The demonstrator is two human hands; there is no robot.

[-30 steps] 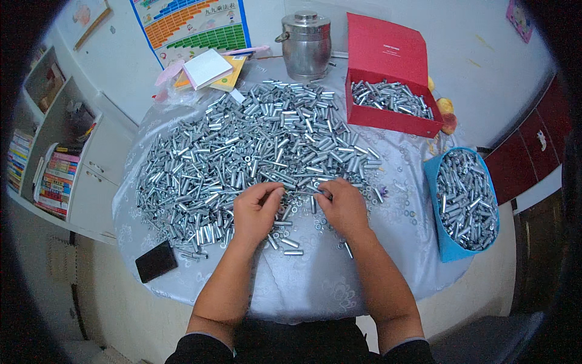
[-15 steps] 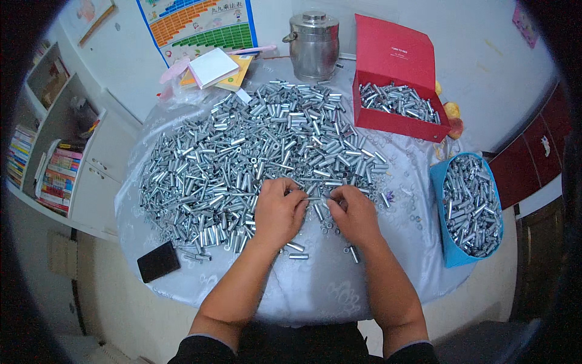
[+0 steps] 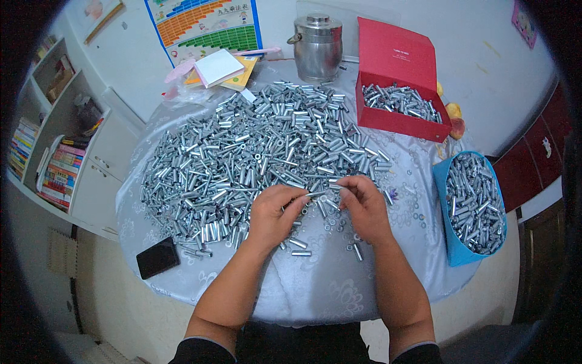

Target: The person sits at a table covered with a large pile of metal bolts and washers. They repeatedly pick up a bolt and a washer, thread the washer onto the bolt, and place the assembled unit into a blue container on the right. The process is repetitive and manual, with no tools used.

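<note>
A broad heap of small silvery metal tubes and rods (image 3: pixel 242 151) covers the middle of the table. At the heap's near edge, my left hand (image 3: pixel 276 209) pinches a thin metal rod (image 3: pixel 313 195) between thumb and forefinger, its tip pointing right. Just across from it, my right hand (image 3: pixel 367 209) has its thumb and fingers curled together at a short metal tube (image 3: pixel 333 185). A small gap separates the two hands. Below them a few loose tubes (image 3: pixel 301 253) and small rings lie on the cloth.
A red box (image 3: pixel 403 124), lid raised, and a blue bin (image 3: pixel 451 224) hold more metal pieces at the right. A steel pot (image 3: pixel 317 51) and notebooks (image 3: pixel 218 68) stand behind the heap. A black phone (image 3: pixel 157 258) lies front left on the pale tablecloth (image 3: pixel 200 282).
My hands met at a thin rod before; now they are slightly apart. The right hand has moved up and right, while the left keeps its pinch. The whole view has shifted slightly.
</note>
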